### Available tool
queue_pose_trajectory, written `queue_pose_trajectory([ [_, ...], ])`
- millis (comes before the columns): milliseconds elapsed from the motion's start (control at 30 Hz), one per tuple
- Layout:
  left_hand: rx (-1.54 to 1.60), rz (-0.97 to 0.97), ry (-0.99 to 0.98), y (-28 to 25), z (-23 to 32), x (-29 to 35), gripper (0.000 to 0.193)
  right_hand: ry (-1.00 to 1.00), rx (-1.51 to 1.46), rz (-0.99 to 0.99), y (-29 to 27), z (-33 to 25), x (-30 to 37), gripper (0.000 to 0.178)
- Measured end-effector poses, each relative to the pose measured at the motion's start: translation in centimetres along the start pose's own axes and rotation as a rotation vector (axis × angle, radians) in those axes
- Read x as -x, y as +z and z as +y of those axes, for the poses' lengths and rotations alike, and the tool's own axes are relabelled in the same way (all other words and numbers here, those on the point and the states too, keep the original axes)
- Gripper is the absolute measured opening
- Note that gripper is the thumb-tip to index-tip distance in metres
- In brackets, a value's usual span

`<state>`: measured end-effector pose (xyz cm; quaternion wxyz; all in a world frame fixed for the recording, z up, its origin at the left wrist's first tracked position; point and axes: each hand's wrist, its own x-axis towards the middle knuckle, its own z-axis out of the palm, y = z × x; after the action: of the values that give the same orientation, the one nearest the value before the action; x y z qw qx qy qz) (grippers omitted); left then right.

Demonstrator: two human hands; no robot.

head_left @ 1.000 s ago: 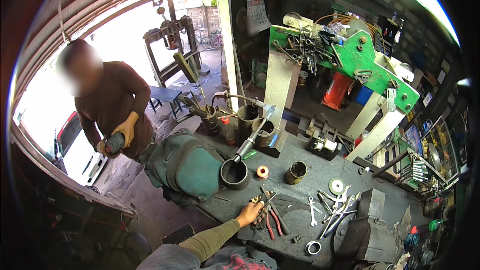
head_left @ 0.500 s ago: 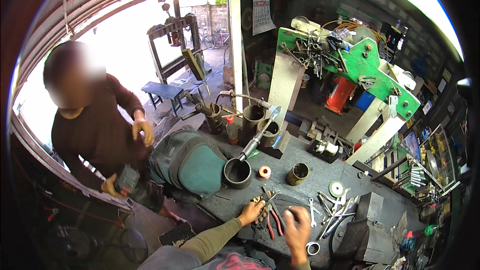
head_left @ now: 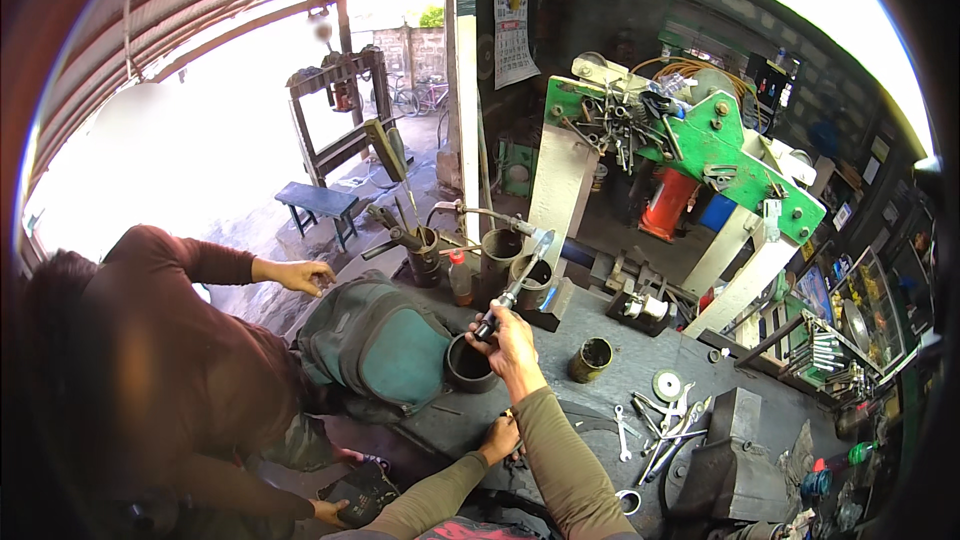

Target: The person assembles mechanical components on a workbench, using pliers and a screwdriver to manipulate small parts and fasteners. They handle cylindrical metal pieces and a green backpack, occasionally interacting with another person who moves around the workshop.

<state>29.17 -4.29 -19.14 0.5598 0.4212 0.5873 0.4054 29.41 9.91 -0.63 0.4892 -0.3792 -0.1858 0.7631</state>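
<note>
My right hand [head_left: 512,345] is closed around the dark lower end of a long silver tool with a rod-like shaft [head_left: 514,290]. The tool leans up and away, its far end by the upright metal tubes. Just left of this hand stands a short, thick black metal cylinder [head_left: 470,365], open at the top. My left hand [head_left: 499,438] rests low over the bench with curled fingers. My right sleeve covers part of it, and what it holds is hidden.
A green-grey backpack [head_left: 405,345] lies left of the cylinder. Right of my arms are a sooty can [head_left: 590,360], a wrench [head_left: 624,432] and loose tools. At left a person [head_left: 200,340] bends, one hand near the backpack, the other at a dark box [head_left: 362,490].
My right hand has moved from the bench front up and left, and has taken hold of the silver tool. My left hand stays low. The other person has bent down and come nearer.
</note>
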Motion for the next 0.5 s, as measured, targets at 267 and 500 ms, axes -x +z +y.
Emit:
queue_pose_trajectory([
  [267, 0.236, -0.136, -0.211, -0.5, 0.3, -0.2, 0.044, -0.135, 0.27, 0.253, -3.1, -1.7, -1.0, 0.017],
  [500, 0.246, -0.189, -0.251, -0.7, 0.4, -0.4, 0.045, -0.385, 0.712, 0.381, -7.8, -3.1, 1.4, 0.027],
])
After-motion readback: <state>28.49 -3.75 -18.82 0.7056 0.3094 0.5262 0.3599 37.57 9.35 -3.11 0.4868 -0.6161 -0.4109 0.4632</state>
